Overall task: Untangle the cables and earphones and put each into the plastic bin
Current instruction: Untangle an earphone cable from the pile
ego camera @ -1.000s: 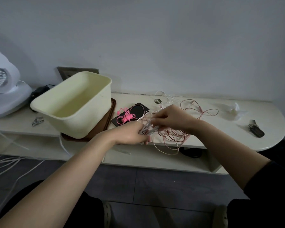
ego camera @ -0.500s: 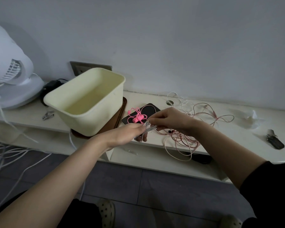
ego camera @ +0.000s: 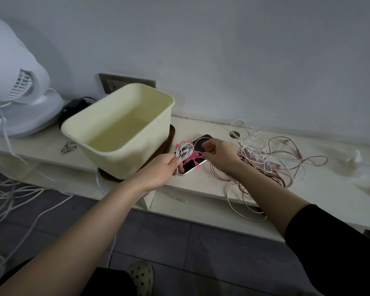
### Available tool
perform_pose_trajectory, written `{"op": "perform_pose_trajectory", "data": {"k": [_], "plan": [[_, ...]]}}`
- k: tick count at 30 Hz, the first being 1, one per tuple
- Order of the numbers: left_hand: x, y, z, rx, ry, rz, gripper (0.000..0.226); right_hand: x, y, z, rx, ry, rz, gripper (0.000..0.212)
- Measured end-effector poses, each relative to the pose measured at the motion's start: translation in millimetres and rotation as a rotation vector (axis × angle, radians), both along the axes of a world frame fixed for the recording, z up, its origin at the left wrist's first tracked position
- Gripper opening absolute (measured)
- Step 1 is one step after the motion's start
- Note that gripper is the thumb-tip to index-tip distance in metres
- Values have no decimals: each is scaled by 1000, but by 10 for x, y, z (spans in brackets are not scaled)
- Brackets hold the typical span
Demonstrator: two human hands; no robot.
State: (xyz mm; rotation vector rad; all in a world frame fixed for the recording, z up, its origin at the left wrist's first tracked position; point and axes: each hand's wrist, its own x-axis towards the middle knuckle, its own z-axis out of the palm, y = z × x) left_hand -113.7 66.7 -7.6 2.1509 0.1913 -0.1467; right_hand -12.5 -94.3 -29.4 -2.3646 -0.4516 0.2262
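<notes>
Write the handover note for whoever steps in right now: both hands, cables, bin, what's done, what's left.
Left hand: grips a coiled white cable beside the bin.
Right hand: fingers curled over the phone; unclear whether it pinches a strand.
Plastic bin: on the shelf, nothing visible inside.
Pink earphones: lying on the phone.
Tangle of pink and white cables: on the shelf, right of the right hand, some loops hanging over the edge.
Done: one white cable coiled.
Left: drop it in the bin, then untangle and bin the rest.
</notes>
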Motion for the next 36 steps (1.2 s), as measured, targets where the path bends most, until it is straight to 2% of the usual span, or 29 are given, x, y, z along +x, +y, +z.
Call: {"op": "perform_pose_trajectory", "data": {"k": [3, 7, 13, 18, 26, 31, 34, 36], "plan": [[94, -28, -18, 5, -23, 67, 35, 16, 109, -93, -35, 30, 41, 31], [211, -40, -67, 4, -17, 114, 35, 61, 149, -174, -23, 45, -4, 17], [341, -24, -179, -6, 16, 139, 35, 125, 78, -156, -93, -68, -75, 18], [397, -40, -198, 10, 13, 119, 31, 105, 97, -165, -100, -85, 144, 24], [502, -141, -217, 52, 22, 102, 29, 86, 147, -191, -124, -22, 189, 27], [519, -152, -231, 87, 24, 84, 30, 176, 94, -221, -4, 24, 2, 36], [524, -168, -225, 98, 12, 79, 28, 213, 89, -248, 39, 81, -26, 24], [536, -182, -215, 103, -4, 88, 30, 212, 112, -253, 52, 139, 1, 24]]}}
